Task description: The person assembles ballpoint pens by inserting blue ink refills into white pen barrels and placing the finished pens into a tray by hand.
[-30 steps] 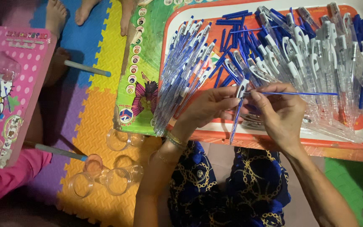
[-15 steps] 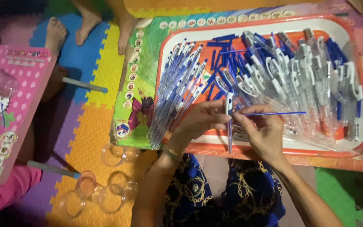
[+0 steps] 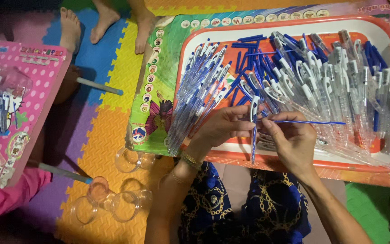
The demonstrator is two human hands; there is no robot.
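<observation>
Over the tray (image 3: 294, 156), left hand (image 3: 224, 129) pinches a half-hidden pen barrel (image 3: 254, 135); right hand (image 3: 292, 140) pinches a refill (image 3: 312, 122).

Crowded tray (image 3: 290, 160), open mat to the left.

Tray packed nearly edge to edge: a tight bundle of assembled pens (image 3: 199, 90) along its left side, loose blue refills (image 3: 249, 63) in the middle, a heap of clear barrels (image 3: 339, 86) across the right. Only bare strip: white floor along the near rim, partly taken by the left hand (image 3: 222, 126) and right hand (image 3: 290, 140). Freer passage over the foam mat (image 3: 109, 122) left of the tray, broken by small clear cups (image 3: 113, 199), two grey sticks (image 3: 98, 86), someone's bare feet (image 3: 100, 22) and a pink board (image 3: 28, 99).
</observation>
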